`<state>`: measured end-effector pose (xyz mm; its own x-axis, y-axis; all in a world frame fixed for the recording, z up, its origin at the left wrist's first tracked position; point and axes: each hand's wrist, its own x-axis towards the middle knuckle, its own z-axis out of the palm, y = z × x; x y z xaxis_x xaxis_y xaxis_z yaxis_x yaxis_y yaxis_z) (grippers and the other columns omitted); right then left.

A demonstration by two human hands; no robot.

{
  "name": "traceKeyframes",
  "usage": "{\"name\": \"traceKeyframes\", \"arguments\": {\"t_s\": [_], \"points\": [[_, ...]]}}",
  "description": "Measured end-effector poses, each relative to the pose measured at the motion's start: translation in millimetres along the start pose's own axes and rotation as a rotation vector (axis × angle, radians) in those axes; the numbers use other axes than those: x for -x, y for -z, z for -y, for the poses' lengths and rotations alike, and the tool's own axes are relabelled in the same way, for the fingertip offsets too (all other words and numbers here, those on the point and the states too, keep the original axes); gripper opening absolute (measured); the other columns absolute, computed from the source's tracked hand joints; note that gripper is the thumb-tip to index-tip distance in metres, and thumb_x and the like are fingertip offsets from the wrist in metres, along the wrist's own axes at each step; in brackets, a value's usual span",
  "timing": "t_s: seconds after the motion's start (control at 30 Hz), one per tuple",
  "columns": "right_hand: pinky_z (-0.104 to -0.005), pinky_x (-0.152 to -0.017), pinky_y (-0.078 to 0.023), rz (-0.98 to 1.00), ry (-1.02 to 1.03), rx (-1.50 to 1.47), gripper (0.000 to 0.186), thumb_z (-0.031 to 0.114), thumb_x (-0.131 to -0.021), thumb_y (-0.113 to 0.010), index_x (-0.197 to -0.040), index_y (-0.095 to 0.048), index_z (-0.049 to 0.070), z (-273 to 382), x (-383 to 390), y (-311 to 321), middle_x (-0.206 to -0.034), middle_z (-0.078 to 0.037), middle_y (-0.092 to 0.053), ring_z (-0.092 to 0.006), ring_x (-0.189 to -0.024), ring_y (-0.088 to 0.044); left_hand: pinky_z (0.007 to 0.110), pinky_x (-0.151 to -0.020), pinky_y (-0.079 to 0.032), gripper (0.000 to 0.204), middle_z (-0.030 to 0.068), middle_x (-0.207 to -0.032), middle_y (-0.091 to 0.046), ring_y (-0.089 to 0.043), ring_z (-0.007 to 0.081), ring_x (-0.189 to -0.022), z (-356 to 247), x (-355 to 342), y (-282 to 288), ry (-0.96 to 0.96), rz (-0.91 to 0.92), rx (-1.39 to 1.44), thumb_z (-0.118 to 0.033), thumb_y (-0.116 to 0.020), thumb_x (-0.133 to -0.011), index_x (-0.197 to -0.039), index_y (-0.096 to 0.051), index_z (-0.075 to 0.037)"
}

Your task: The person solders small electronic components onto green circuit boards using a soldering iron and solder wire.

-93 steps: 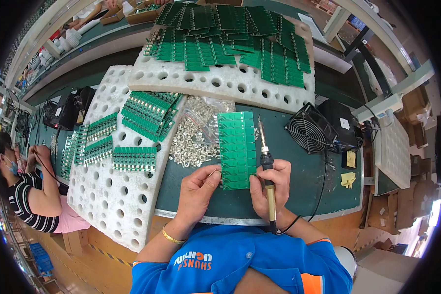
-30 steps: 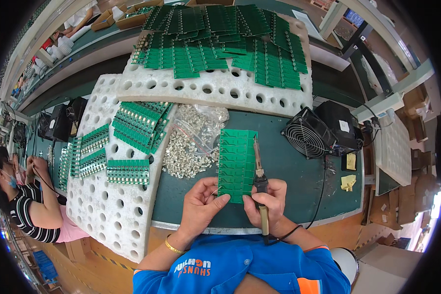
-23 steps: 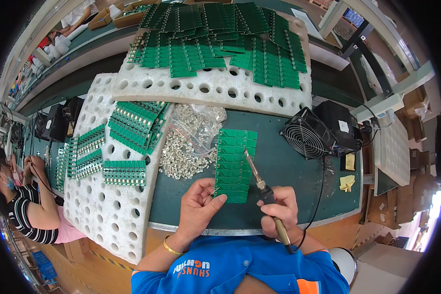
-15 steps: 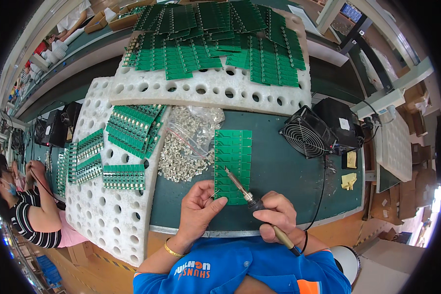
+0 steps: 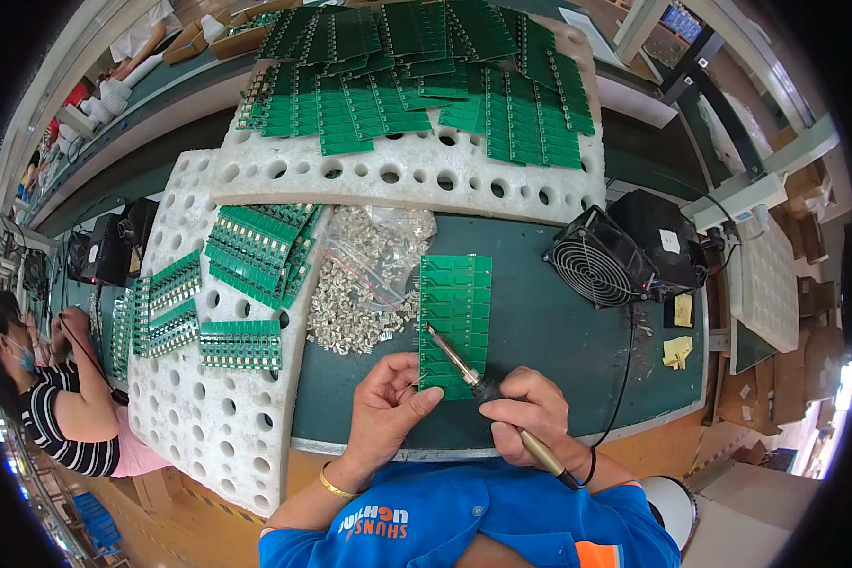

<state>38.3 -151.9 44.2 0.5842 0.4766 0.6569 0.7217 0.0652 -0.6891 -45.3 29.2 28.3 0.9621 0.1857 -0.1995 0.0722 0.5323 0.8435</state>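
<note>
A green circuit board panel [image 5: 462, 295] lies lengthwise in front of me on the dark green bench top. At its lower left edge my left hand [image 5: 388, 401] grips it, thumb on the board's face and fingers curled at the side. Whether those fingers also hold something thin, I cannot tell. My right hand [image 5: 528, 413] is closed around a soldering iron [image 5: 459, 363], held slanted like a pen. The iron's tip is over the panel's left edge, around mid-length; contact is not clear. Left of the panel is a heap of small silvery connectors [image 5: 350, 314], partly in a clear plastic bag [image 5: 379, 241].
White foam boards with holes [image 5: 241, 407] carry populated panels [image 5: 256, 251] on the left and many bare green panels [image 5: 426, 76] at the back. A black fan [image 5: 592, 265] stands right, near the iron's cable [image 5: 625, 379]. Another person [image 5: 66, 398] sits at far left.
The iron's tip has shifted slightly left, closer to the panel's left edge. My left hand keeps its grip on the panel. The whole view has moved slightly.
</note>
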Motion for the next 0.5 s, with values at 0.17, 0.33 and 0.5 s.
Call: {"name": "traceKeyframes", "arguments": {"t_s": [0.17, 0.33, 0.5], "points": [[-0.0317, -0.049, -0.045, 0.000, 0.000, 0.017, 0.033, -0.004, -0.064, -0.069, -0.096, -0.069, 0.006, -0.2, 0.2, -0.5, -0.076, -0.008, -0.054, -0.0209, -0.056, -0.055, 0.017, -0.075, -0.049, 0.037, 0.0105, -0.113, -0.067, -0.061, 0.0060, -0.094, 2.3, 0.5, 2.6, -0.004, 0.004, 0.016, 0.006, -0.067, -0.089, -0.123, -0.053, 0.000], [-0.0317, -0.048, -0.045, -0.014, -0.009, 0.003, 0.032, -0.003, -0.064, -0.069, -0.095, -0.069, 0.006, 0.9, -0.8, 0.2, -0.076, -0.008, -0.054, -0.0208, -0.056, -0.055, 0.015, -0.068, -0.046, 0.037, 0.0102, -0.111, -0.068, -0.060, 0.0033, -0.087, 2.9, 1.2, 1.1, -0.007, -0.018, 0.001, 0.005, -0.068, -0.088, -0.122, -0.054, 0.001], [-0.0317, -0.048, -0.045, -0.008, -0.027, -0.018, 0.029, -0.002, -0.065, -0.069, -0.094, -0.069, 0.005, 1.3, 0.2, 2.4, -0.075, -0.007, -0.055, -0.0206, -0.056, -0.054, 0.013, -0.058, -0.038, 0.036, 0.0085, -0.107, -0.069, -0.051, -0.0026, -0.072, 5.8, 2.7, 4.1, -0.033, -0.039, -0.103, 0.004, -0.070, -0.088, -0.120, -0.055, 0.000]]}}
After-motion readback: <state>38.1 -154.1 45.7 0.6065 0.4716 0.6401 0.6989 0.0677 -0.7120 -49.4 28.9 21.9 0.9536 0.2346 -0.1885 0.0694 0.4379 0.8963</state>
